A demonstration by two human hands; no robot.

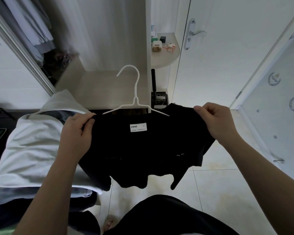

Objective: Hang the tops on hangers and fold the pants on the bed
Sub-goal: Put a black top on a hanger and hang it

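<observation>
1. Both hands held up a black top (pixel 143 150) in front of the person, over the tiled floor (pixel 227 192).
2. At one shoulder of the top, the left hand (pixel 76 131) pinched the fabric between its thumb and curled fingers.
3. At the other shoulder, the right hand (pixel 215 121) gripped a bunched fold of fabric with its fingers curled over the edge.
4. Between the two hands the top was stretched wide, and a white label (pixel 138 127) showed just below the neckline.
5. Its lower hem and a sleeve hung loose toward the floor.
6. A white wire hanger (pixel 134 99) stood at the neckline with its hook pointing up and away from the person.
7. Both hanger arms ran down to the collar; how far they sat inside the top could not be told.
8. To the person's left lay a heap of pale cloth (pixel 32 141), just beside the left forearm.
9. Farther off on the left, an open wardrobe (pixel 32 31) held grey clothes.
10. On the right stood a white door (pixel 210 65) with a metal handle (pixel 196 33).
11. Next to the door, a rounded shelf (pixel 166 55) carried several small items.
</observation>
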